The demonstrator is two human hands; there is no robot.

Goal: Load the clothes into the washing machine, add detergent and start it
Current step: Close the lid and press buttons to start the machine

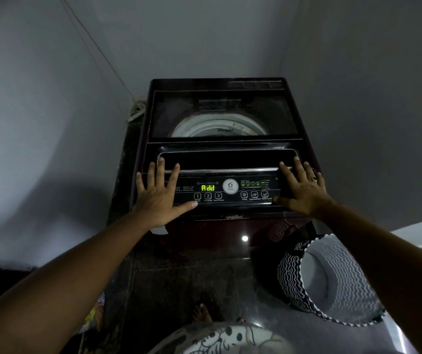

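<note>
**Q:** Hands?
**A:** My left hand [157,198] lies flat on the left end of the control panel [230,191], fingers straight and spread, thumb by the numbered buttons. My right hand [300,190] lies the same way on the right end. Both are released, grasping nothing.

**Q:** Machine?
**A:** The washing machine [204,238] is at the centre of the frame. Its glass lid [225,113] is down, with the white drum rim visible through it. The display [208,188] reads "Add".

**Q:** Clothes?
**A:** Can't tell through the lid. The zigzag basket [291,277] is at lower right, just beside the machine.
</note>
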